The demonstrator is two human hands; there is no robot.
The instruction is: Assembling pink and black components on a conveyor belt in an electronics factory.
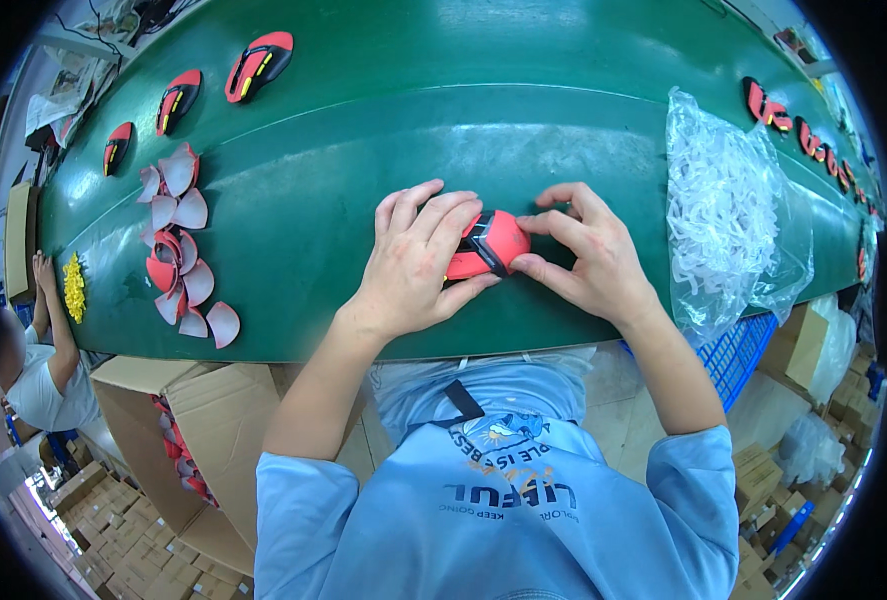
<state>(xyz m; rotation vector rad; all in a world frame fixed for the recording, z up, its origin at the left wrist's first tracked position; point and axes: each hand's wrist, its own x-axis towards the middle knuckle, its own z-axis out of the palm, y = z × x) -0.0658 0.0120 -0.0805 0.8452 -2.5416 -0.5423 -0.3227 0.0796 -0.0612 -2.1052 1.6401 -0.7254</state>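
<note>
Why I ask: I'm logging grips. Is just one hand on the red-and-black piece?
No, the left hand and the right hand both touch the red-and-black piece.

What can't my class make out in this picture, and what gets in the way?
- Head view: the red shell's left end, hidden by the left grip.
- Head view: the carton's floor, hidden by its side and the red parts.
- Head view: the count of white pieces, too small and heaped.
- Head view: detail on the farthest-right shells, too small.
</note>
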